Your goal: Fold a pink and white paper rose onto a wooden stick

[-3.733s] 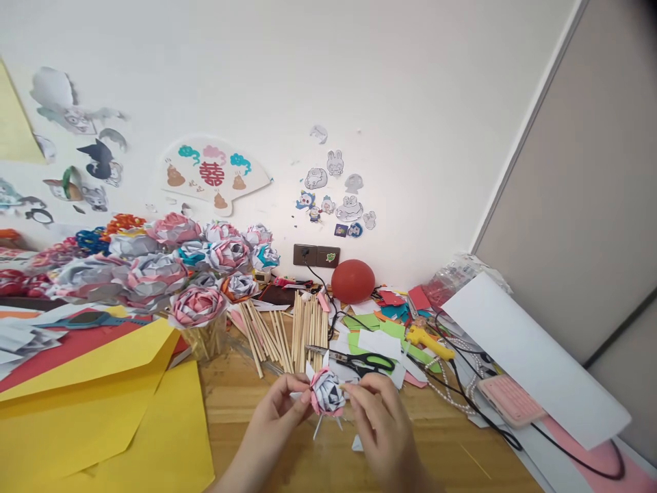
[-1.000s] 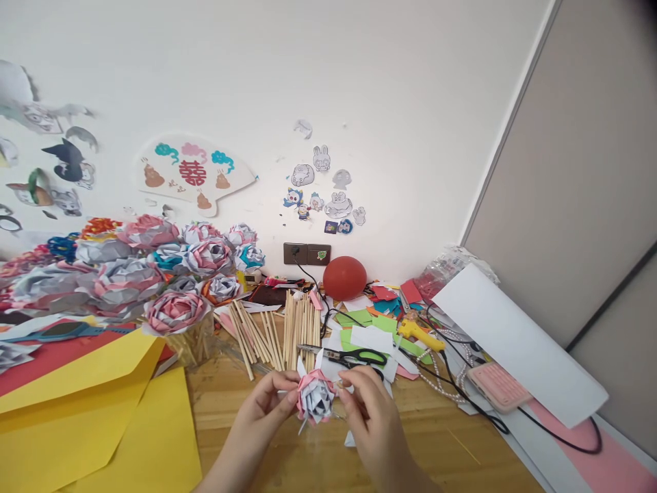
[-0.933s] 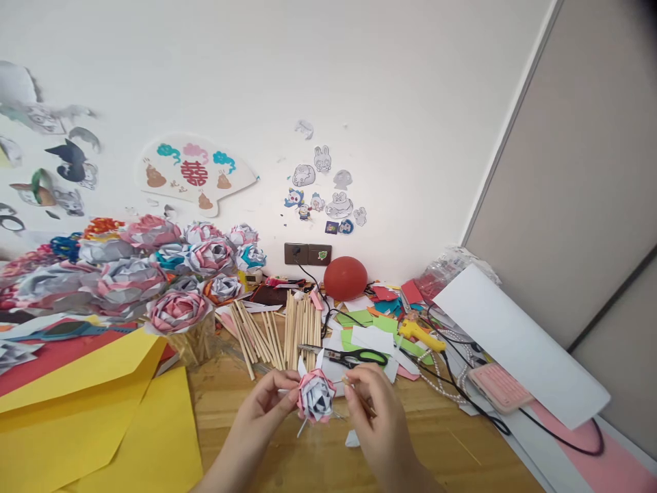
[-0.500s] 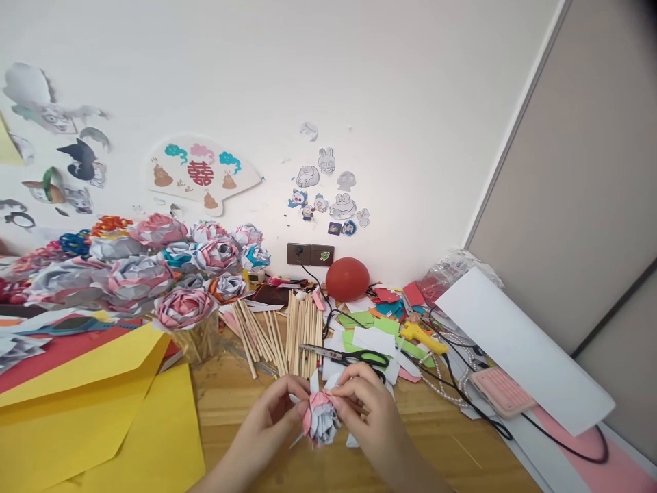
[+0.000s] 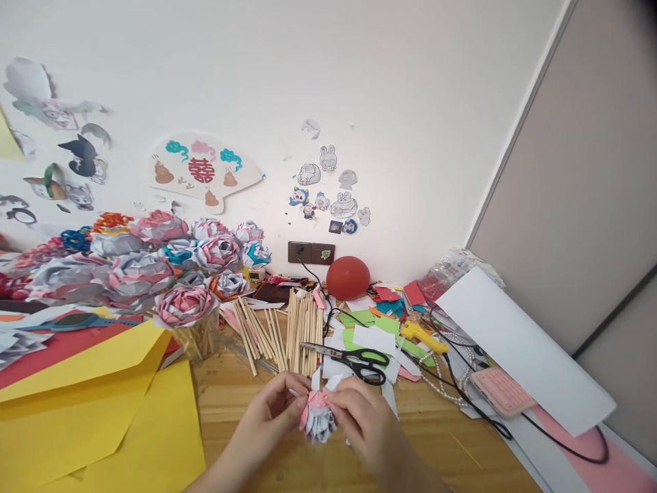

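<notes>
We held a small paper flower (image 5: 318, 419), pink at the rim and grey-white within, between both hands just above the near edge of the wooden tabletop (image 5: 246, 404). Our left hand (image 5: 269, 414) pinched its left side with thumb and fingertips, and our right hand (image 5: 362, 423) closed over its right side and top, so that both hands grasped the same flower.

Just beyond our hands lay black-handled scissors (image 5: 354, 358) on loose white and green paper scraps (image 5: 369, 332). To their left a fan of bare wooden sticks (image 5: 287, 329) spread across the table. Farther left stood a crowd of finished paper flowers (image 5: 154, 267) in pink, grey and blue, with large yellow sheets (image 5: 102, 411) lying near us on that side. A red balloon (image 5: 348, 277) rested against the wall beside a wall socket (image 5: 313, 253). To the right lay a yellow glue gun (image 5: 423, 337), a pink phone case (image 5: 500, 390), black cable (image 5: 564, 445) and a long white board (image 5: 523, 349). Cartoon cut-outs (image 5: 331, 195) and a paper fan (image 5: 202, 171) were stuck on the wall.
</notes>
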The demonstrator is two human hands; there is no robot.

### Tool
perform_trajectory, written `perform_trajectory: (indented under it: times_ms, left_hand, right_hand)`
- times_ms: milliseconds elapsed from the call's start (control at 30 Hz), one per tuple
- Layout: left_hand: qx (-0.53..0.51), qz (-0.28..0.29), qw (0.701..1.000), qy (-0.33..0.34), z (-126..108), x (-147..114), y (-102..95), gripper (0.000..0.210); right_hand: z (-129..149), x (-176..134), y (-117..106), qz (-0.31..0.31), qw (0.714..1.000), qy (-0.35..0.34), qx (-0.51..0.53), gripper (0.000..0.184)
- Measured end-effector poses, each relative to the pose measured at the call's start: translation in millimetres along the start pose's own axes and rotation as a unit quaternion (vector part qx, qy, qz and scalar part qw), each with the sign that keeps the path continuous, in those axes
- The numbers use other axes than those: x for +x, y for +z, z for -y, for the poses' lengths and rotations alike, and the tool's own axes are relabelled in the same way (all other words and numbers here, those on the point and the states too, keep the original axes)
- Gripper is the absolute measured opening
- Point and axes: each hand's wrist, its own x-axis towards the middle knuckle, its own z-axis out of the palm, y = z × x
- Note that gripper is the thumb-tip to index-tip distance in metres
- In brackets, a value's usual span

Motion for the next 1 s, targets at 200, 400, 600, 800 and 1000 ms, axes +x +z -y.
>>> perform_trajectory:
  times_ms: [200,400,600,800,1000]
  left_hand:
    - [0.009,-0.01,1.0,-0.014,3.9,-0.8,0.0,0.024]
    - [0.015,-0.031,0.999,-0.008,-0.2,-3.4,3.1,0.024]
    - [0.033,-0.036,0.999,-0.005,-0.7,-4.6,2.8,0.024]
    - [0.022,-0.059,0.997,-0.034,1.1,-3.9,3.6,0.027]
    - [0.019,-0.051,0.998,-0.023,3.6,-4.5,3.5,0.025]
  right_hand:
    - [-0.3,1.1,-1.6,0.001,0.999,-0.003,-0.046,0.017]
    - [-2.3,-3.8,2.6,-0.061,0.992,-0.046,-0.1,0.017]
    - [-2.7,-6.9,2.4,-0.068,0.974,-0.089,-0.197,0.02]
    - [2.4,0.1,-2.2,-0.029,0.975,-0.107,-0.194,0.023]
    - [1.2,1.7,-2.0,-0.023,0.993,-0.05,-0.105,0.023]
